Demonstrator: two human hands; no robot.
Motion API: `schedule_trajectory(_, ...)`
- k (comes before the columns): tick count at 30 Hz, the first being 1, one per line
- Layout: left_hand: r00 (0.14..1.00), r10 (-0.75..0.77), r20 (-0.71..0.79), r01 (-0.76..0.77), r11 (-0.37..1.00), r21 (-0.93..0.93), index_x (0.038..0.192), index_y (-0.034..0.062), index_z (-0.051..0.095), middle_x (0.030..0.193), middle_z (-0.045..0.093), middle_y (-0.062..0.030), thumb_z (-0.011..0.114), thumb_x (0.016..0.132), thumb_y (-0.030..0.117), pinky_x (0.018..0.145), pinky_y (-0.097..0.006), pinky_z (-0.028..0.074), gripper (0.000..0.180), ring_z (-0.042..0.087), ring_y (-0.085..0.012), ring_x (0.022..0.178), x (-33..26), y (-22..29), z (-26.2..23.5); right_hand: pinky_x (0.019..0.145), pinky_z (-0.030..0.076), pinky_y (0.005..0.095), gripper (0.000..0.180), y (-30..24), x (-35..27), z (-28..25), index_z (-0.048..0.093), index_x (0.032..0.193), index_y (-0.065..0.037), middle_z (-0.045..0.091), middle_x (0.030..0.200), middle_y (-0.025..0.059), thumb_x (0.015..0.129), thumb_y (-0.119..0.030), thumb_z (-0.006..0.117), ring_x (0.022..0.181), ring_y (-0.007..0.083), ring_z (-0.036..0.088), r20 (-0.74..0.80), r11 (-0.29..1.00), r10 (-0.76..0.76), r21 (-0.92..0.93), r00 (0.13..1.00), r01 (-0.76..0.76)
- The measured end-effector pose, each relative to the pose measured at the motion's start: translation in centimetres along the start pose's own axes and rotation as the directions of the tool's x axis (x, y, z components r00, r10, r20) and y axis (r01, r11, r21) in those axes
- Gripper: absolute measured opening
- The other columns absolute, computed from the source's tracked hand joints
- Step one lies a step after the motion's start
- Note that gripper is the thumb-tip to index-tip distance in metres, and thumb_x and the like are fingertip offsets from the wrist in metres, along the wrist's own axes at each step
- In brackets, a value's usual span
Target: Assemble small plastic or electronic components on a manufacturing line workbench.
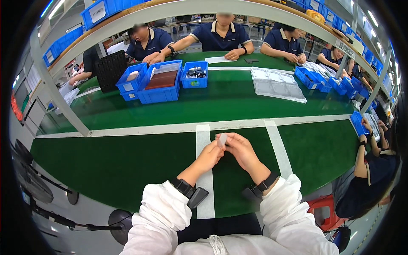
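A small, flat, light grey piece is held up between my two hands, over the green tabletop near its white far rail. My left hand is closed with its fingers curled, gripping the lower end of the piece. On the other side my right hand pinches it between thumb and fingers. What kind of thing it is, I cannot make out; the fingers hide part of it. Below the hands, a pale strip runs across the green surface, and another pale strip lies to the right.
Beyond the rail, blue bins hold brown sheets and small parts. A clear plastic tray lies farther right. Several co-workers in dark shirts sit across the line. A red stool stands at right, fans at left.
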State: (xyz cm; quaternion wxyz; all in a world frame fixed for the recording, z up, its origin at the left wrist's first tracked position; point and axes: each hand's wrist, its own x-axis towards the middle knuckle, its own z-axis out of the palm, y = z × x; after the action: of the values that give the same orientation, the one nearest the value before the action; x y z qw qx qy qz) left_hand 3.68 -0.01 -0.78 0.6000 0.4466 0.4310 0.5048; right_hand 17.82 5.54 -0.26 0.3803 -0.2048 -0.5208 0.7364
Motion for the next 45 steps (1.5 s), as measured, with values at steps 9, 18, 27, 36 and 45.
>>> schedule_trajectory(9,0.998,-0.031,-0.053,0.035,0.996,0.077,0.086,0.0093,0.044,0.066,0.041,0.0008,0.035,0.086,0.015,0.043,-0.019,0.022,0.010,0.028,-0.0039,0.049,0.0,0.1,0.2,0.062,0.046,0.0204,0.026,-0.7,-0.1,0.2,0.062,0.107,-0.001,0.064,0.088,0.0048,0.081,-0.003,0.060,0.076,0.0093,0.058,-0.186,0.923,-0.277,-0.325,0.943,0.207)
schedule_trajectory(18,0.998,0.013,0.054,-0.019,0.993,0.119,0.090,0.0067,0.046,0.078,0.052,-0.0036,0.036,0.086,0.017,0.043,-0.020,0.025,0.015,0.032,-0.0052,0.051,0.0,0.5,0.0,0.057,0.046,0.0199,0.020,-0.8,-0.3,0.7,0.063,0.101,0.003,0.060,0.081,0.0054,0.081,0.004,0.057,0.065,0.0093,0.057,-0.108,0.885,-0.352,-0.361,0.930,0.293)
schedule_trajectory(27,0.998,-0.062,0.001,0.062,0.998,0.016,0.099,0.0049,0.048,0.060,0.038,0.0001,0.038,0.085,0.016,0.042,-0.019,0.021,0.021,0.030,-0.0049,0.047,-0.7,2.3,0.9,0.067,0.047,0.0207,0.019,-1.6,-0.3,-0.1,0.064,0.099,0.002,0.063,0.086,0.0064,0.080,0.003,0.059,0.078,0.0103,0.058,-0.145,0.857,-0.411,-0.397,0.900,0.328)
schedule_trajectory(36,0.994,-0.079,0.077,0.071,0.992,0.103,0.100,0.0062,0.056,0.062,0.038,0.0057,0.038,0.084,0.017,0.044,-0.019,0.025,0.026,0.030,-0.0037,0.051,-0.4,1.3,0.2,0.067,0.046,0.0212,0.022,-1.8,-0.3,-0.2,0.063,0.102,0.002,0.061,0.088,0.0059,0.080,0.002,0.060,0.075,0.0092,0.057,-0.059,0.880,-0.344,-0.368,0.937,0.300)
schedule_trajectory(45,0.998,-0.045,0.036,0.039,0.986,0.164,0.093,0.0049,0.051,0.064,0.035,0.0075,0.036,0.086,0.013,0.046,-0.019,0.024,0.018,0.028,-0.0025,0.052,-0.5,1.0,0.5,0.068,0.047,0.0218,0.024,-1.1,-0.1,-0.3,0.062,0.104,0.000,0.061,0.086,0.0053,0.080,0.001,0.059,0.075,0.0090,0.057,-0.034,0.802,-0.430,-0.474,0.902,0.364)
